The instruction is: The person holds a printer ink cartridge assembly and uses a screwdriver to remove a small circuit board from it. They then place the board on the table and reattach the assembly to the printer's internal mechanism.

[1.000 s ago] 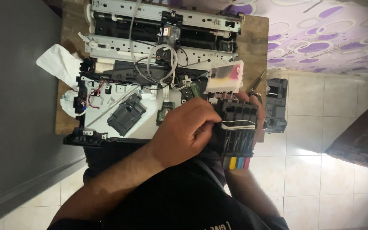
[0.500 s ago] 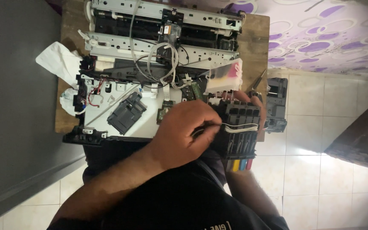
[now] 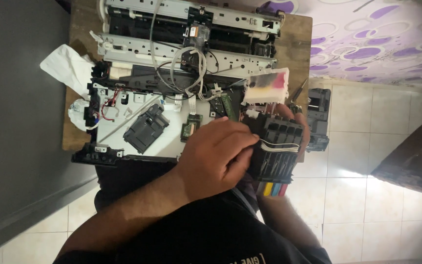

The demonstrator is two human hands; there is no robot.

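Left hand [image 3: 218, 159] pinched white tubes [image 3: 275, 144] on our black cartridge carriage [image 3: 279, 151]; right hand [image 3: 296, 122] gripped carriage from behind; hard tug, we judged, risked kinked tubes and ink spilling.

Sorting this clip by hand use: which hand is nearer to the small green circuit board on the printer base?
Left. The left hand lies just beside the small green circuit board; the right hand sits farther off, behind the black cartridge carriage.
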